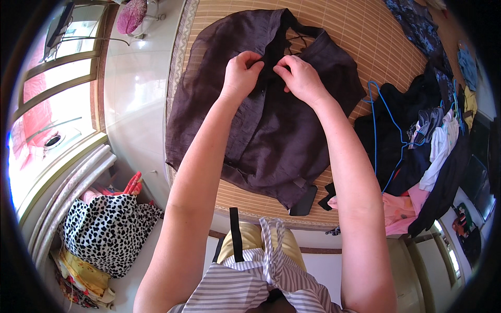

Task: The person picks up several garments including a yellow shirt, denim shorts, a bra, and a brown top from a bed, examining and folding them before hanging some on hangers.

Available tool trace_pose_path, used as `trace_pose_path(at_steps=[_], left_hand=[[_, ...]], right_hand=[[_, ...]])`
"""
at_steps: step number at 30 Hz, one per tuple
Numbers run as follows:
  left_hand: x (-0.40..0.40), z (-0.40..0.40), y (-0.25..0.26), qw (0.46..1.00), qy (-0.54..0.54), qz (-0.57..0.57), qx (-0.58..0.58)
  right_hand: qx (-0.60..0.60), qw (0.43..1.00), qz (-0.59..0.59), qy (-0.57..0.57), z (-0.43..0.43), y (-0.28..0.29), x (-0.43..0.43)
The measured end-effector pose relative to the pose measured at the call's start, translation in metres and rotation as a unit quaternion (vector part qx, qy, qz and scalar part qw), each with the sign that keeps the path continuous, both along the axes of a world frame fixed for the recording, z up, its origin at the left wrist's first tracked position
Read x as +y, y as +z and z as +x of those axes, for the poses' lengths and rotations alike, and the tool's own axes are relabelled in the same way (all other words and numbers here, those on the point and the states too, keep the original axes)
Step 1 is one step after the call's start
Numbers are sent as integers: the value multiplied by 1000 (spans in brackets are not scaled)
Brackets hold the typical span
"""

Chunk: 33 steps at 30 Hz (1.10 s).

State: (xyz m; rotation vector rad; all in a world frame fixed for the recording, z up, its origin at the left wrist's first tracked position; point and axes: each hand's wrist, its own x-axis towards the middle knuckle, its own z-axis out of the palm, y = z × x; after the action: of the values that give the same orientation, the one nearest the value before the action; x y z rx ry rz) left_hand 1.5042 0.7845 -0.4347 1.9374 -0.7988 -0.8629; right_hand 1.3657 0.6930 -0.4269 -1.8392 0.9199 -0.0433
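A dark brown, thin shirt-like garment [250, 117] lies spread on a bed with a woven bamboo mat [352, 23], its collar end away from me. My left hand [243, 74] pinches the front edge just below the collar, thumb against fingers. Close by on the right, my right hand [299, 78] has its fingers curled at the opposite front edge, pinching the cloth near the collar. Small fastenings between the fingers are too small to make out. Dark cords show inside the neck opening. A dark flat object [304, 201], perhaps a phone, lies partly beside the garment's hem.
Blue wire hangers [375, 129] lie on black clothes at the right, beside white and pink garments [407, 211]. A black-and-white spotted cloth bundle [109, 231] is at the lower left, under a window. A pink fan [132, 17] stands on the floor at the upper left.
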Motion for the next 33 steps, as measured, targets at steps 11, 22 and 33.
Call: trace_pose_path(at_steps=[11, 22, 33], left_hand=[[5, -20, 1, 984, 83, 28, 155], [9, -26, -5, 952, 168, -8, 255], [10, -31, -8, 974, 138, -36, 177]], right_hand=[[-84, 989, 88, -89, 6, -23, 9], [-110, 975, 110, -156, 8, -38, 18], [-93, 977, 130, -144, 9, -36, 17]])
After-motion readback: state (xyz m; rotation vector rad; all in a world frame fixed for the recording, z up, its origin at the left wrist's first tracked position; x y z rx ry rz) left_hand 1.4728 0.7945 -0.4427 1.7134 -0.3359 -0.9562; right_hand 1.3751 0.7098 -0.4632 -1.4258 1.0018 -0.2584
